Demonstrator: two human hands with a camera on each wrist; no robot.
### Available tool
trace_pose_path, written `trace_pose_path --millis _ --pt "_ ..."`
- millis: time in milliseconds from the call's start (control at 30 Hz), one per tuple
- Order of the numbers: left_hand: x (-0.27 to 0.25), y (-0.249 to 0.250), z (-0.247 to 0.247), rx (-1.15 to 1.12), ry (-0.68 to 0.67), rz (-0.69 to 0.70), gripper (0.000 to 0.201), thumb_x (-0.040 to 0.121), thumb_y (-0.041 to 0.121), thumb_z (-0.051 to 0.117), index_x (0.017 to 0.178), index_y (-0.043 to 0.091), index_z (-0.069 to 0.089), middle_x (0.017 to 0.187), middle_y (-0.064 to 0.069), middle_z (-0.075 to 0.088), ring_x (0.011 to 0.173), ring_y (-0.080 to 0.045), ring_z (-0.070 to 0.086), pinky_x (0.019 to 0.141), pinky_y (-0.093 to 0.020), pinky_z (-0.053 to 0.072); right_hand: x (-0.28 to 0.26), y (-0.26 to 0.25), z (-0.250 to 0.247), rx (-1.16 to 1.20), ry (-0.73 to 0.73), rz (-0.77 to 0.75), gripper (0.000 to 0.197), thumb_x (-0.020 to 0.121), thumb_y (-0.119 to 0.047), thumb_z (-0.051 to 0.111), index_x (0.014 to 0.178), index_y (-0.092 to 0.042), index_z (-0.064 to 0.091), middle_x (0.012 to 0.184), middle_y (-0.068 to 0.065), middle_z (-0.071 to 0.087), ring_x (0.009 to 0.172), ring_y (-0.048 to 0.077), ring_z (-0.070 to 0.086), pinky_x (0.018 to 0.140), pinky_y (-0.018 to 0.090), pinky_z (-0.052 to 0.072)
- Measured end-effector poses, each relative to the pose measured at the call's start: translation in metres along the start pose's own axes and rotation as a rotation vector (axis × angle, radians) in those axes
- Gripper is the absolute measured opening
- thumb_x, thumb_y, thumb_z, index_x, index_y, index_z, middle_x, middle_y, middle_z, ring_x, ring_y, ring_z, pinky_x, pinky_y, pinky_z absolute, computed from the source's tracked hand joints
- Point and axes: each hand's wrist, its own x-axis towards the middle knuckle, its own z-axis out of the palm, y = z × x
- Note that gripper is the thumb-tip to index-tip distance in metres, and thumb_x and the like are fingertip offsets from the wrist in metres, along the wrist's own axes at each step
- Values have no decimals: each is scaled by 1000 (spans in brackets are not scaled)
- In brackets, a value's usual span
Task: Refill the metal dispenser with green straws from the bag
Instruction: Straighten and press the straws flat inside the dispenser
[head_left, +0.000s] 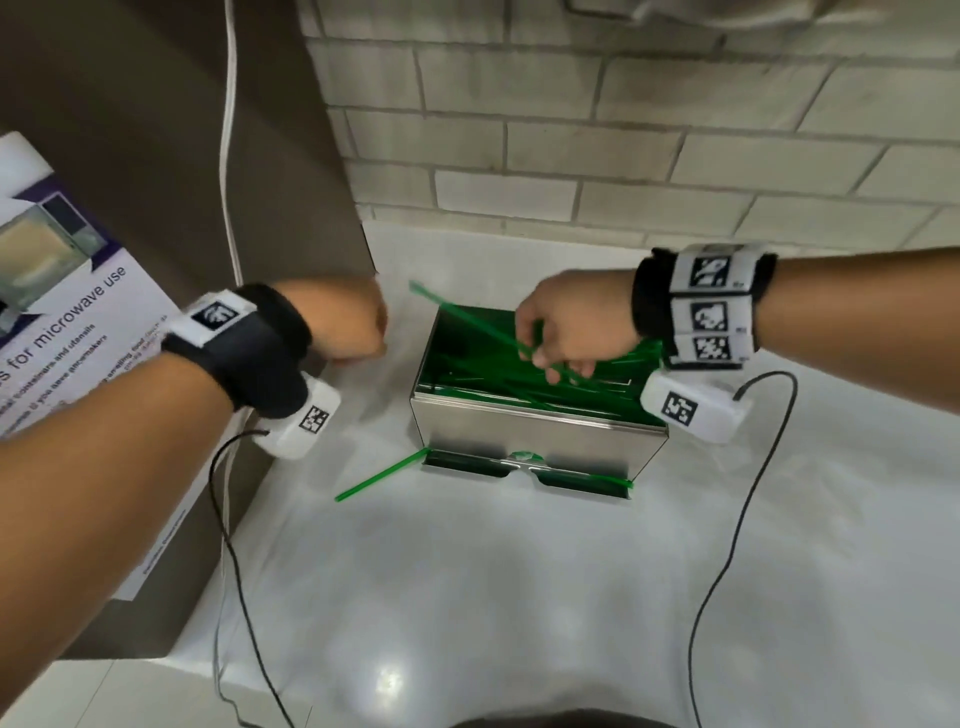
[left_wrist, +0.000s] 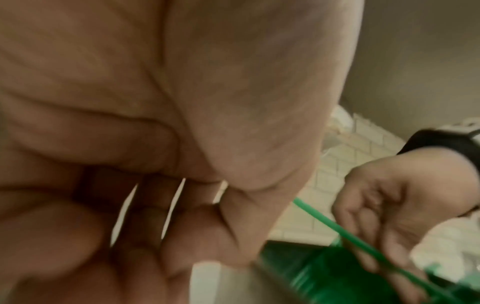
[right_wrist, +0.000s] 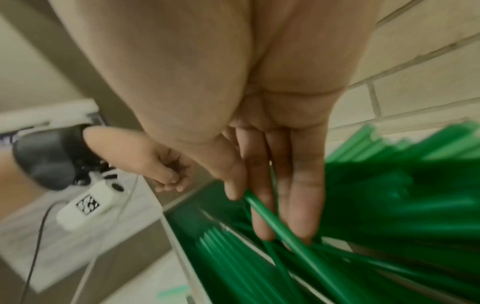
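The metal dispenser (head_left: 519, 431) stands open-topped on the white counter, with several green straws lying loose inside it (right_wrist: 389, 205). My right hand (head_left: 550, 358) hovers over the opening and pinches one green straw (head_left: 467, 319) between thumb and fingers (right_wrist: 306, 216); the straw's far end points up and to the left past the dispenser's rim. My left hand (head_left: 358, 332) is just left of the dispenser, fingers curled (left_wrist: 155, 226), with nothing in it. One more straw (head_left: 382, 475) pokes out leftward from the bottom tray. No bag is in view.
A brown panel with a microwave notice sheet (head_left: 62, 322) rises at the left. A white tiled wall (head_left: 623, 130) stands right behind the dispenser. Black cables (head_left: 727, 545) from the wrist cameras trail over the white counter (head_left: 467, 597).
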Motion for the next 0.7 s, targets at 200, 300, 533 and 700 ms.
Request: trace_pose_path --millis 200,300,533,700 --pt "0 0 114 -119 -257 -64 38 72 49 79 94 19 72 89 1 73 82 -18 69 76 -32 57 6 0 29 -323 -193 116 29 98 -7 48 122 -6 64 51 -6 59 41 10 54 52 17 55" --pt "0 6 152 -257 -182 -60 33 68 47 84 85 21 74 84 3 71 80 -17 67 73 -30 54 1 -3 32 -529 -238 62 26 97 -8 45 108 -4 69 68 0 59 49 11 53 38 10 46" --pt "-19 -1 149 -132 -144 -38 18 79 34 76 78 16 80 70 -1 70 66 -17 66 63 -25 52 8 4 32 -517 -213 69 25 94 -12 52 110 -10 71 77 2 68 52 13 61 58 23 58" --pt "-51 -2 133 250 -229 -43 19 86 24 63 103 15 65 102 -6 63 83 -22 62 69 -25 48 9 7 35 -499 -172 55 26 94 -14 50 109 -12 72 95 6 74 71 19 61 78 29 58"
